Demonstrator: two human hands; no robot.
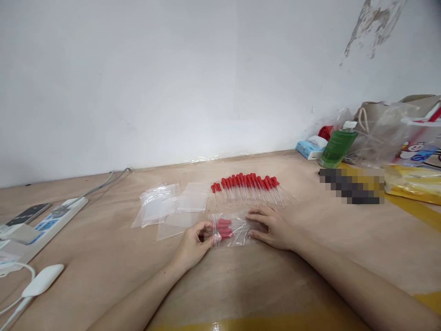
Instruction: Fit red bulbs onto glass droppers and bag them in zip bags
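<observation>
The clear zip bag point(238, 236) is at the centre of the frame, slightly below the middle, lying lengthwise left to right. Red-bulbed droppers point(225, 231) are inside it, bulbs toward its left end, clear stems running right.

The left hand point(195, 242) is at the left end of the bag. Its grip is narrow, thumb and fingers closed on the plastic beside the red-lined edge. The right hand point(275, 227) is at the opposite end, fingertips on the plastic, thumb and fingers a little apart; whether they pinch it cannot be told.

Just above the bag, a row of loose droppers point(255, 182) lies side by side, red bulbs toward the top of the frame. Left of centre, flat clear bags point(159, 206) lie in an overlapping spread. All rest on a brown-covered table point(120, 248).

At the left edge are a white power strip point(64, 225) and a dark phone point(29, 214). At the right, a green bottle point(338, 146) with a white cap stands tilted beside a blue tissue box point(308, 150). The wall point(155, 82) shows a damaged patch point(375, 25) at upper right.
</observation>
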